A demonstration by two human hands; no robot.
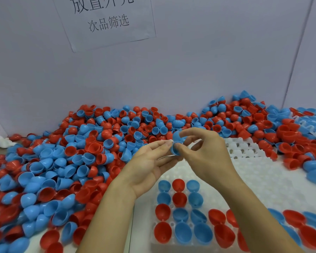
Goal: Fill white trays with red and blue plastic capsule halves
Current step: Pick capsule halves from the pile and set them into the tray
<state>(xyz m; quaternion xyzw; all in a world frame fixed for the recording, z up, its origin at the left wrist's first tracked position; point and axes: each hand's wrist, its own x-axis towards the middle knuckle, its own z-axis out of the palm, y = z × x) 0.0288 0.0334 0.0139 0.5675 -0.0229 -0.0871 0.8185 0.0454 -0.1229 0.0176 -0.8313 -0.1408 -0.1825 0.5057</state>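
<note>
My right hand point(206, 154) pinches a blue capsule point(177, 143) between thumb and fingers, raised above the white tray point(263, 181). My left hand point(151, 161) lies palm up beside it, fingers straight, their tips touching the capsule's lower half. The tray's near rows hold red and blue capsule halves point(179, 212) seated in its cells; the far cells stand empty. A big heap of loose red and blue halves point(66, 161) covers the table on the left and along the back.
A second white tray point(244, 148) lies behind the first. More halves pile at the right point(299, 143). A grey wall with a paper sign point(106, 21) closes the back. White crumpled material point(3, 141) sits far left.
</note>
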